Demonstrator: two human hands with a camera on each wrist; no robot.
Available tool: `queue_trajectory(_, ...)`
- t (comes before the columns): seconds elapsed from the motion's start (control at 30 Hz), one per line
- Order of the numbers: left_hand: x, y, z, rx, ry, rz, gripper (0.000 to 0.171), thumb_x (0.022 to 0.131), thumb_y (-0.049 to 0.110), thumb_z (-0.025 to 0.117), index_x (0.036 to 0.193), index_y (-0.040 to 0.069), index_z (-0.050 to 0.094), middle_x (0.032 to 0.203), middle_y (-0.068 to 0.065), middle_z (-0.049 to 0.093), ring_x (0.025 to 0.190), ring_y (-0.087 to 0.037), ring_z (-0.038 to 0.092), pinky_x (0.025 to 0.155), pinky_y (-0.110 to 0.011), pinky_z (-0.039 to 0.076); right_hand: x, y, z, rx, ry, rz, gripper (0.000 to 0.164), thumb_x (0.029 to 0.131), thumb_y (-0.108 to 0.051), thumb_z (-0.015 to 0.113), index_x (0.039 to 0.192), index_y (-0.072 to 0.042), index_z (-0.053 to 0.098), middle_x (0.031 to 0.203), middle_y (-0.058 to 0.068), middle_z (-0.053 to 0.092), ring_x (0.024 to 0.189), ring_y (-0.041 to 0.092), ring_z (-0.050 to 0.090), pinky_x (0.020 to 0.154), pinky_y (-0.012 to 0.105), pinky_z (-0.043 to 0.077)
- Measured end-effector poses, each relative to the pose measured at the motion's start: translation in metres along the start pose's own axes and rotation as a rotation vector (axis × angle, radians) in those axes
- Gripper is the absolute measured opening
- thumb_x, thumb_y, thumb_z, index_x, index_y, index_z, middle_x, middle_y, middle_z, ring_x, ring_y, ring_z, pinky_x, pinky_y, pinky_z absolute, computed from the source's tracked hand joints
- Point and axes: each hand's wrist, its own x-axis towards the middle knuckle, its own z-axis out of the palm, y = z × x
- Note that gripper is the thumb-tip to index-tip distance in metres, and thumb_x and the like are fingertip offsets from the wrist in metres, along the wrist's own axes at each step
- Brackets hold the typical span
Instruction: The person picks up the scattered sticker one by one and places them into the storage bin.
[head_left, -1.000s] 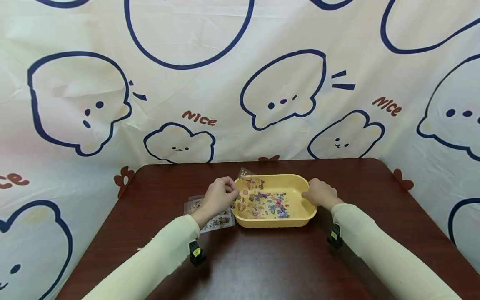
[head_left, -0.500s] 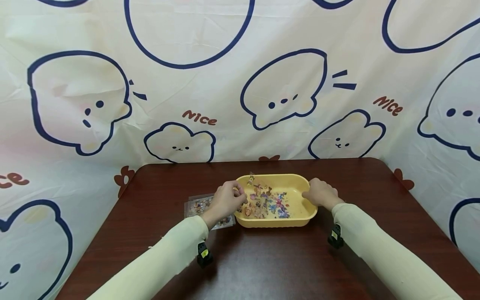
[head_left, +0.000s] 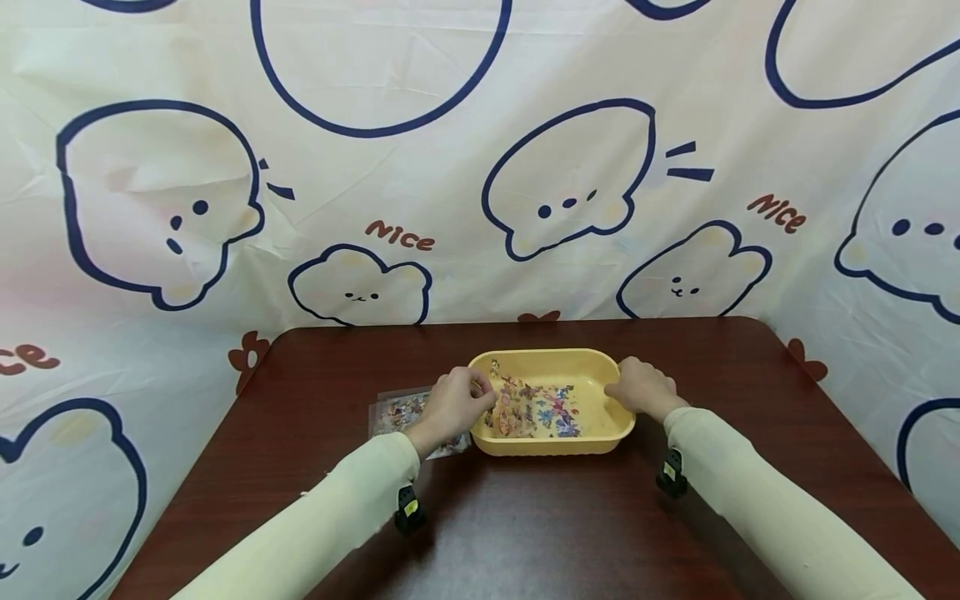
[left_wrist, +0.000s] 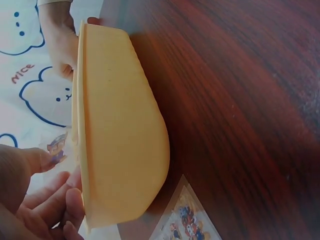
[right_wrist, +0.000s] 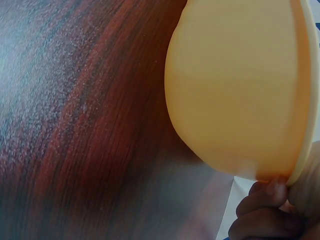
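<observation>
A yellow plastic basin (head_left: 555,447) stands on the table, with many small colourful cartoon stickers (head_left: 557,410) spread over its floor. My left hand (head_left: 453,403) is at the basin's left rim and pinches a clear sticker sheet (left_wrist: 57,148) between thumb and fingers. Most of that sheet lies inside the basin, and its near part is hidden by the hand. At the other end, my right hand (head_left: 642,388) grips the right rim, thumb inside and curled fingers (right_wrist: 265,197) under the outer edge.
More clear sticker sheets (head_left: 397,410) lie on the dark wooden table (head_left: 555,533) left of the basin, partly beneath my left forearm. A patterned cloth (head_left: 465,183) hangs behind the table.
My left hand has moved right to the basin's rim, and the sticker sheet has gone down from over the rim into the basin. The right hand keeps its grip.
</observation>
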Motion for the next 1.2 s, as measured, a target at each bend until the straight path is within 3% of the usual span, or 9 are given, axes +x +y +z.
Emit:
queue_trajectory(0.3, 0.0000, -0.0004, -0.0034, 0.086, 0.016, 0.021, 0.024, 0.096, 0.028, 0.056, 0.099, 0.013, 0.074, 0.096, -0.002, 0.073, 0.062, -0.012, 0.054, 0.055, -0.025, 0.042, 0.0014, 0.0009, 0.0007, -0.004, 0.002, 0.000, 0.036, 0.092, -0.029, 0.057, 0.112, 0.000, 0.061, 0.077, 0.007, 0.060, 0.065, 0.019, 0.058, 0.063, 0.033, 0.039)
queue_trajectory(0.53, -0.0023, 0.0027, -0.0021, 0.316, 0.081, 0.060, 0.031, 0.090, 0.032, 0.066, 0.110, 0.011, 0.072, 0.103, -0.005, 0.072, 0.092, -0.021, 0.058, 0.077, -0.037, 0.049, 0.0001, 0.0006, 0.0013, 0.009, 0.002, 0.002, 0.032, 0.091, -0.029, 0.057, 0.106, -0.001, 0.063, 0.076, 0.007, 0.060, 0.064, 0.019, 0.059, 0.061, 0.032, 0.040)
queue_trajectory(0.77, -0.0042, -0.0012, -0.0026, 0.499, 0.118, 0.142, 0.044, 0.086, 0.039, 0.070, 0.118, 0.010, 0.069, 0.109, -0.008, 0.066, 0.087, -0.021, 0.048, 0.068, -0.030, 0.038, 0.0007, 0.0011, 0.0011, 0.000, 0.012, -0.011, 0.030, 0.091, -0.029, 0.057, 0.103, -0.002, 0.063, 0.076, 0.006, 0.060, 0.064, 0.018, 0.058, 0.062, 0.032, 0.039)
queue_trajectory(0.93, -0.0047, -0.0025, -0.0046, 0.515, 0.118, 0.145, 0.041, 0.087, 0.038, 0.069, 0.119, 0.011, 0.068, 0.111, -0.008, 0.065, 0.090, -0.022, 0.050, 0.070, -0.032, 0.041, 0.0013, 0.0015, 0.0015, 0.002, 0.013, -0.022, 0.029, 0.091, -0.029, 0.057, 0.103, -0.002, 0.063, 0.075, 0.006, 0.060, 0.063, 0.019, 0.058, 0.062, 0.033, 0.038)
queue_trajectory(1.2, -0.0049, -0.0002, -0.0090, 0.466, 0.120, 0.122, 0.034, 0.090, 0.036, 0.065, 0.114, 0.012, 0.068, 0.107, -0.005, 0.067, 0.092, -0.021, 0.053, 0.071, -0.032, 0.044, -0.0004, 0.0011, 0.0007, 0.002, 0.007, -0.019, 0.035, 0.092, -0.030, 0.056, 0.111, -0.001, 0.062, 0.078, 0.007, 0.062, 0.064, 0.018, 0.059, 0.063, 0.033, 0.039)
